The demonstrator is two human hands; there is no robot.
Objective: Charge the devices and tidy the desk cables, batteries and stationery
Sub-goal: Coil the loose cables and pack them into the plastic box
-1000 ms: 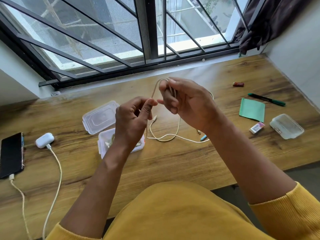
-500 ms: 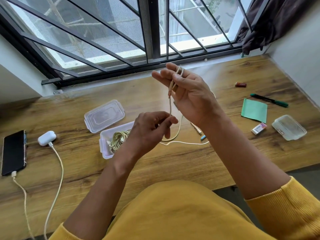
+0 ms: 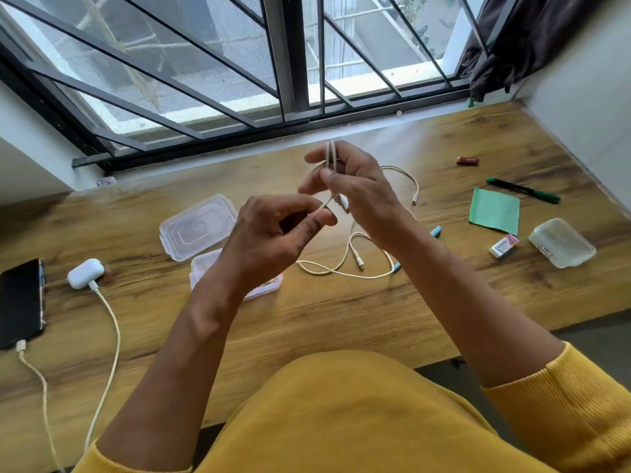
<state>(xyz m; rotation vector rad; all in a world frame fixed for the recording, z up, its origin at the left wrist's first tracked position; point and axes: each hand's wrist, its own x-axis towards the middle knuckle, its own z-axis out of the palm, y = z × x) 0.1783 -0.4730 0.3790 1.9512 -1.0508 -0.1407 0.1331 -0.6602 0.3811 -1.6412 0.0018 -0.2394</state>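
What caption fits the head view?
Both hands, left hand and right hand, wind a cream cable above the desk.

Left hand (image 3: 273, 233) now higher, beside cable (image 3: 330, 158).

phone (image 3: 20, 302) and earbud case (image 3: 85, 273) lie left on the table (image 3: 341, 312); lid (image 3: 198, 227) behind box (image 3: 205, 271); pen (image 3: 522, 190), eraser (image 3: 503, 245) right.

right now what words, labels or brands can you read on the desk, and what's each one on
"Camlin", blurred and only probable: on the wrapper of the eraser.
Small dark mark on the closed clear plastic box, near its left edge: too small to read.
Red battery: any print is too small to read.
Green pen, phone and earbuds case: no text visible.
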